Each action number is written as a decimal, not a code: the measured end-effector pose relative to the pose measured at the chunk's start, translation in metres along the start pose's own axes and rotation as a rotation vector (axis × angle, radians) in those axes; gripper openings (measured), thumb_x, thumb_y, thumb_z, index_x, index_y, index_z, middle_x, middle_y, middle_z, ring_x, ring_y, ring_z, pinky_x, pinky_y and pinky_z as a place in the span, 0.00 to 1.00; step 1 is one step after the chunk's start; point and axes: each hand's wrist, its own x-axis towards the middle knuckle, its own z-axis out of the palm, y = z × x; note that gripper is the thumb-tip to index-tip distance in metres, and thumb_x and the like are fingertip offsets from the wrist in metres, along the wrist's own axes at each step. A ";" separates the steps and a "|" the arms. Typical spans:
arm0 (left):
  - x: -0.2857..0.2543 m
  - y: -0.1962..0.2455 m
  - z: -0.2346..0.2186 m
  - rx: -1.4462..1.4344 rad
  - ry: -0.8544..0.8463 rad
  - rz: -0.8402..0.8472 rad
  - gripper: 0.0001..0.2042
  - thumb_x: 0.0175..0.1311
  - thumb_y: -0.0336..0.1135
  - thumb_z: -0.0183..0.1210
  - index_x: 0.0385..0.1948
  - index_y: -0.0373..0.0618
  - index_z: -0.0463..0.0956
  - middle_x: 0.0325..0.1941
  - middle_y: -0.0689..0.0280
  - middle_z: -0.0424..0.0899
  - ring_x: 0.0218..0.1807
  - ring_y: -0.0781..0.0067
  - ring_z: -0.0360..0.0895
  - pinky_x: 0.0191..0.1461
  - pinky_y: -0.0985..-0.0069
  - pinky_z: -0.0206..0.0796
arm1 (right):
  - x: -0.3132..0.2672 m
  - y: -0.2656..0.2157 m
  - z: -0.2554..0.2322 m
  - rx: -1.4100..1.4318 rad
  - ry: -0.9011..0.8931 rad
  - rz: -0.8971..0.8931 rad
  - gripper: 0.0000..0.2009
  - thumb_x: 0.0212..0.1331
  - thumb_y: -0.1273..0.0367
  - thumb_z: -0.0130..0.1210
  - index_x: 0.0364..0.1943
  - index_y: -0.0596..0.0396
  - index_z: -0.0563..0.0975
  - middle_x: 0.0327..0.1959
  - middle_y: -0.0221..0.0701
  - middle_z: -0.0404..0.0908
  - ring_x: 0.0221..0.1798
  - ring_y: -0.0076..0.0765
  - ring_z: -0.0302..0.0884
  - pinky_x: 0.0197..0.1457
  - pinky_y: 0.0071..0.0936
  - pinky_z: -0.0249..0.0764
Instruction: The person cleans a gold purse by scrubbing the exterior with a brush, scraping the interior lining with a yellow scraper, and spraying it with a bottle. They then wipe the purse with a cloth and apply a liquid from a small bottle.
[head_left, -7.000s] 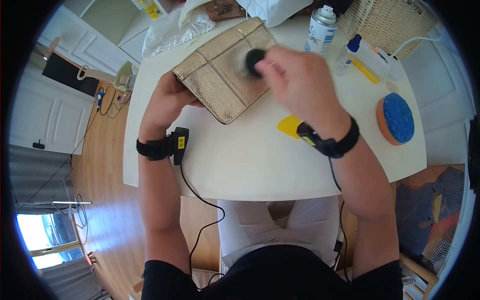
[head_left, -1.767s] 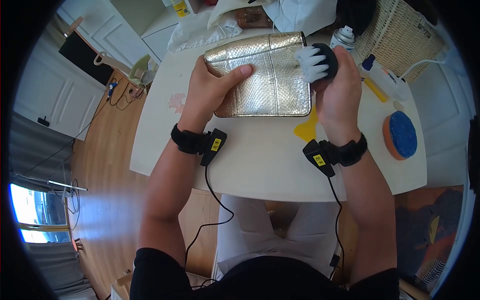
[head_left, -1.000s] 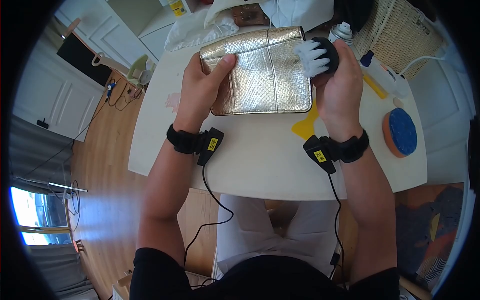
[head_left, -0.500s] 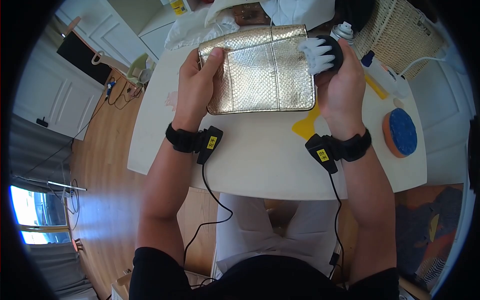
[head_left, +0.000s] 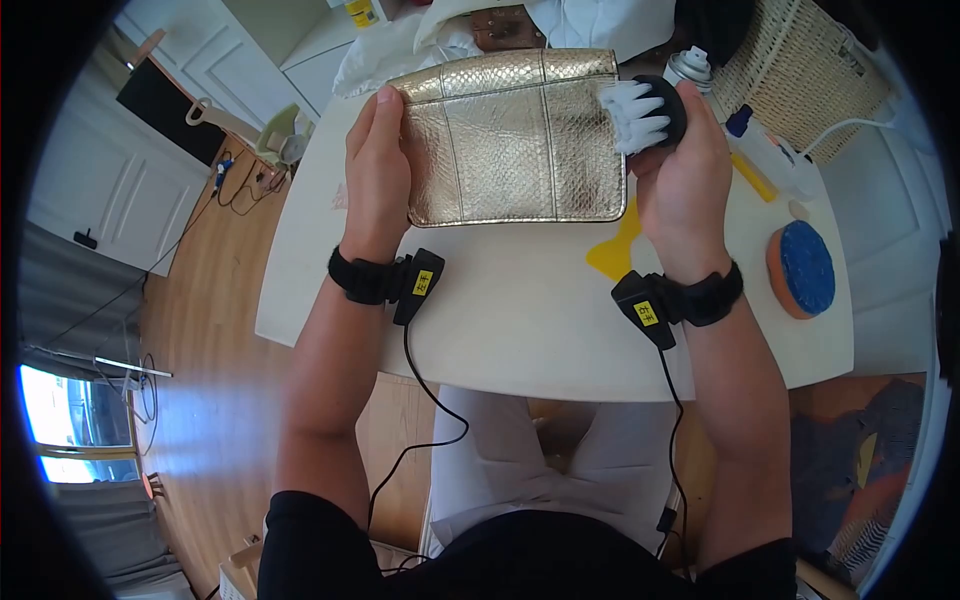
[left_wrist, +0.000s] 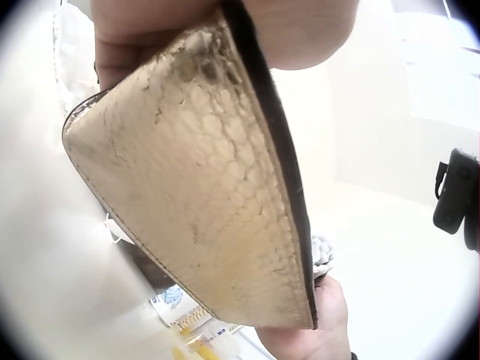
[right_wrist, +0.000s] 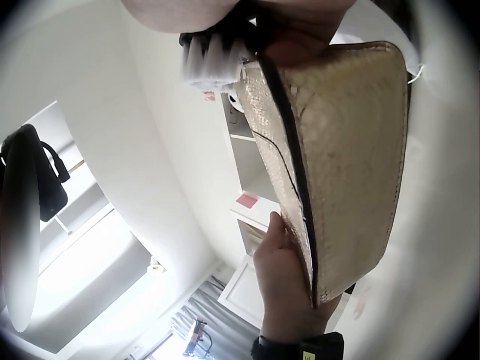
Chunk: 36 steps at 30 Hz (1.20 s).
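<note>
A gold snakeskin-textured clutch bag [head_left: 500, 150] is raised above the white table, its seamed front facing up. My left hand [head_left: 379, 160] grips its left edge, with the thumb along the border near the top corner. In my right hand [head_left: 688, 175] is a black round brush [head_left: 660, 108] with white bristles pointing left over the bag's upper right edge. That same hand's fingers reach behind the bag's right side. The left wrist view shows the bag's back [left_wrist: 202, 157], creased, with darker worn patches at the corner by my left hand.
A yellow flat tool [head_left: 610, 256] lies on the table [head_left: 500, 320] below the bag. To the right are a blue-topped orange round pad [head_left: 805, 268], a blue-capped bottle [head_left: 738, 122] and a spray can [head_left: 690, 68]. A woven basket [head_left: 800, 75] and white cloths [head_left: 600, 35] stand behind.
Seven seconds ago the bag was tilted and the brush moved over its front. More recently my left thumb has slid off the front to the left edge; the brush stays at the right edge.
</note>
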 end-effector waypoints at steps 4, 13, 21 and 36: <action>-0.003 0.005 0.001 0.049 -0.003 -0.023 0.15 0.78 0.45 0.52 0.41 0.41 0.77 0.26 0.80 0.69 0.23 0.93 0.58 0.24 0.86 0.47 | 0.000 0.001 0.000 0.003 0.016 0.011 0.13 0.78 0.62 0.43 0.44 0.54 0.75 0.34 0.25 0.77 0.30 0.19 0.71 0.34 0.19 0.68; -0.003 0.006 0.000 0.046 -0.024 -0.019 0.13 0.76 0.44 0.55 0.39 0.43 0.76 0.22 0.81 0.67 0.19 0.94 0.56 0.20 0.85 0.44 | 0.005 0.005 -0.008 -0.025 -0.019 0.000 0.14 0.78 0.62 0.43 0.45 0.58 0.75 0.34 0.26 0.79 0.29 0.19 0.71 0.33 0.19 0.68; -0.003 0.006 0.001 -0.070 -0.050 -0.052 0.14 0.75 0.41 0.53 0.46 0.38 0.74 0.36 0.68 0.77 0.37 0.82 0.75 0.41 0.82 0.68 | 0.004 0.002 -0.003 -0.010 0.012 0.016 0.14 0.78 0.63 0.43 0.45 0.58 0.75 0.34 0.26 0.79 0.31 0.19 0.72 0.36 0.20 0.70; 0.004 -0.005 -0.009 -0.192 -0.125 -0.185 0.16 0.80 0.40 0.45 0.51 0.33 0.74 0.47 0.62 0.79 0.49 0.75 0.77 0.58 0.76 0.69 | 0.014 0.003 -0.009 0.149 -0.052 0.157 0.16 0.78 0.62 0.40 0.42 0.57 0.77 0.32 0.25 0.79 0.29 0.21 0.71 0.32 0.24 0.68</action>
